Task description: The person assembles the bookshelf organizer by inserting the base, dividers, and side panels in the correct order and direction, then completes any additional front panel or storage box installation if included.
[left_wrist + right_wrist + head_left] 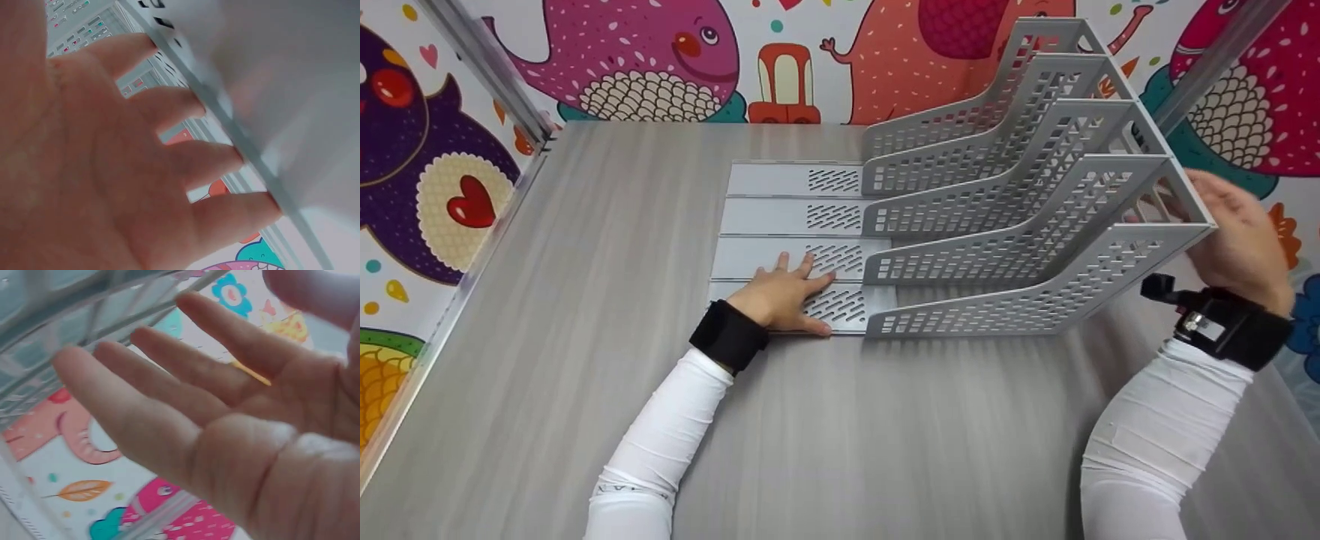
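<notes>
A grey plastic file rack with several perforated dividers stands on the table, its flat slotted base strips extending to the left. My left hand lies spread on the two nearest strips; in the left wrist view its fingertips touch a grey edge. At the rack's tall right end is my right hand, partly hidden behind the end frame. In the right wrist view the right hand's fingers are extended beside the grey bars; whether they touch is unclear.
The rack stands on a wood-grain table. Behind it rises a wall with cartoon animals. Metal posts stand at the back left and back right, and a metal edge runs along the table's left side.
</notes>
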A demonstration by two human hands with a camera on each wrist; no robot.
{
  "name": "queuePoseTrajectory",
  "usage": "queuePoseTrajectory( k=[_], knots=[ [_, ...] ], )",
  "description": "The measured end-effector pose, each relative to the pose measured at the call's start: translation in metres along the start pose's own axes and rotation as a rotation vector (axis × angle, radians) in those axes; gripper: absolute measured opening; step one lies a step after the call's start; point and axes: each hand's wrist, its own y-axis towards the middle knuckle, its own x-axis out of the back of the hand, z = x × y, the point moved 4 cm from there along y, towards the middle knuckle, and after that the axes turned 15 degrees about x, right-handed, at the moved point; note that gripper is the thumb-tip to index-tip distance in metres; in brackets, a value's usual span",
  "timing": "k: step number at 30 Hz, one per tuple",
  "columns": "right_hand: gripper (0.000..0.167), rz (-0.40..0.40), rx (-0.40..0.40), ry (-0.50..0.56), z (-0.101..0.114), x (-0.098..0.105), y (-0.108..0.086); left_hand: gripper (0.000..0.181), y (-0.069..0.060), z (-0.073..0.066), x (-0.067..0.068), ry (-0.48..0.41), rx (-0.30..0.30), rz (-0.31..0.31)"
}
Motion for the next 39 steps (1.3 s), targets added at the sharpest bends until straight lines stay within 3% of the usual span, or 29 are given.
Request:
queuePoseTrajectory(
  k=[4, 8, 9, 15, 17, 24, 31, 34, 37, 39],
  knots=[
    [0.044, 0.055, 0.196, 0.032, 0.023, -0.005, -0.006, 0.095, -0.001, 0.000, 0.001, -0.006, 0.003, 0.005],
    [0.047, 0.180, 0.258, -0.029, 0.035, -0.009, -0.012, 0.094, -0.002, 0.000, 0.001, -0.006, 0.013, 0.007],
    [0.049, 0.188, 0.246, -0.078, 0.035, -0.010, -0.013, 0.094, -0.002, -0.001, 0.000, -0.006, 0.016, 0.007],
    [0.063, 0.304, 0.161, -0.617, 0.028, -0.020, -0.011, 0.096, -0.003, -0.010, -0.002, -0.010, 0.018, 0.026],
    [0.060, 0.331, 0.184, -0.706, 0.026, -0.022, -0.011, 0.096, -0.003, -0.013, -0.002, -0.003, 0.017, 0.024],
    [0.045, 0.305, 0.322, -0.828, 0.031, -0.022, -0.012, 0.095, -0.002, -0.015, -0.002, 0.040, 0.012, 0.006],
    [0.042, 0.273, 0.329, -0.791, 0.035, -0.019, -0.012, 0.095, -0.002, -0.013, -0.004, 0.014, 0.017, 0.010],
    [0.045, 0.270, 0.288, -0.782, 0.040, -0.022, -0.014, 0.095, -0.002, -0.013, -0.004, 0.013, 0.022, 0.008],
    [0.052, 0.188, 0.224, -0.813, 0.050, -0.031, -0.021, 0.096, -0.002, -0.014, -0.004, 0.010, 0.030, 0.008],
    [0.053, 0.081, 0.242, -0.826, 0.064, -0.046, -0.031, 0.096, -0.003, -0.015, -0.004, 0.008, 0.033, 0.007]
  ],
)
